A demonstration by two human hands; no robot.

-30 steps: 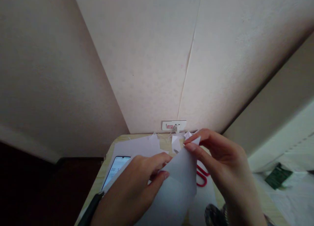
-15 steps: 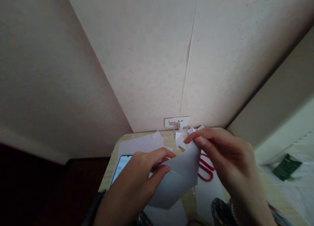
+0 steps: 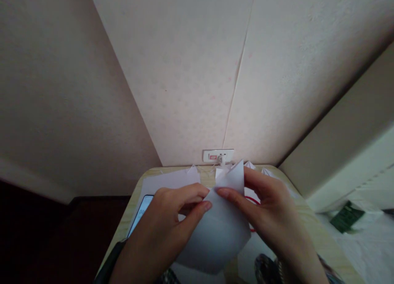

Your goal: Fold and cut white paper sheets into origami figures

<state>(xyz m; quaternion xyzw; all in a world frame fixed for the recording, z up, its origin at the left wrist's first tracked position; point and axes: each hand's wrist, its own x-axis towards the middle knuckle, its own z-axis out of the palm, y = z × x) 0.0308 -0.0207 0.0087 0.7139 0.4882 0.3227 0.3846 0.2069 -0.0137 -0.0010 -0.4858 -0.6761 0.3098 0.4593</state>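
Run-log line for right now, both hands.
left hand: pinching paper sheet | right hand: pinching same sheet | phone: partly covered | red handles: mostly hidden

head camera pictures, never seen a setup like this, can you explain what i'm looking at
There is no robot here: all the pictures come from one camera worn on a person's head, looking forward and down at two bare hands. The left hand and right hand pinch a white sheet between them, above a pale wooden table. On the table are flat paper, a phone partly covered by the left hand, and small folded papers near the far edge. A red loop shows behind the right hand, mostly hidden. On the wall is a socket.
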